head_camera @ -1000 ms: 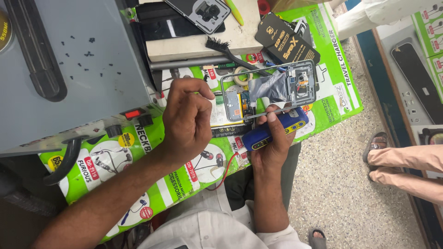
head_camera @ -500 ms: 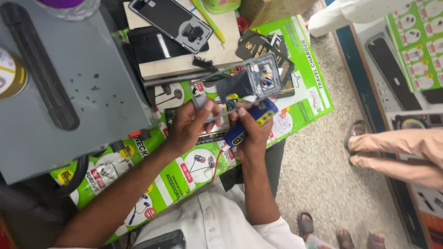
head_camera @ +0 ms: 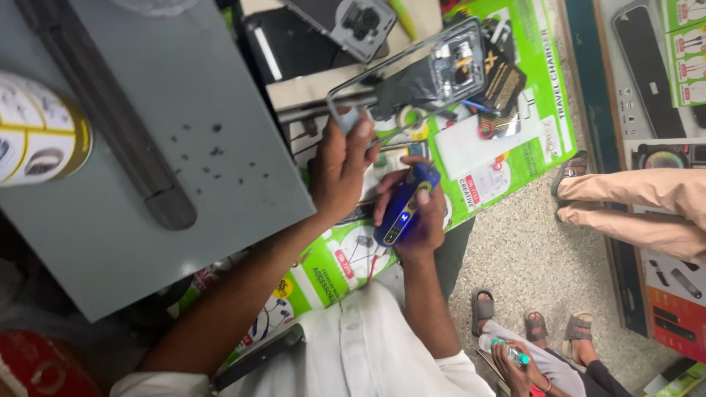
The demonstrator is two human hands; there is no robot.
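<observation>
Glossy green counter (head_camera: pixel 515 147), hands on thin phone frame (head_camera: pixel 412 73), blue tool (head_camera: pixel 401 209).

Bright, even indoor light, soft shadows, slight motion blur, edges mildly distorted.

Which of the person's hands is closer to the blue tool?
Right. The right hand grips the blue tool; the left hand sits just beside it, holding up an opened phone frame.
</observation>
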